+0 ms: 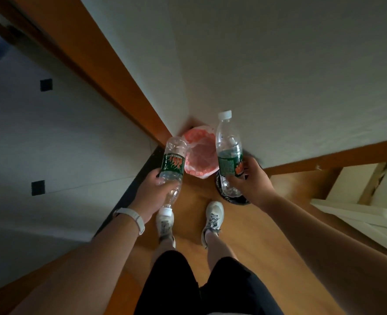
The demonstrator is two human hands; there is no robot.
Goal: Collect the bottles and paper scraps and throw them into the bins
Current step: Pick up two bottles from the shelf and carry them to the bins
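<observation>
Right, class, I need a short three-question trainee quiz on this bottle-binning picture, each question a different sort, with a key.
1. True or false: the left hand and right hand each grip a bottle.
2. Which bottle has its cap pointing toward the shoes? A: left bottle. B: right bottle.
3. Fill in: the bin seen between the bottles has a ___ liner.
Key: 1 true; 2 A; 3 pink.
</observation>
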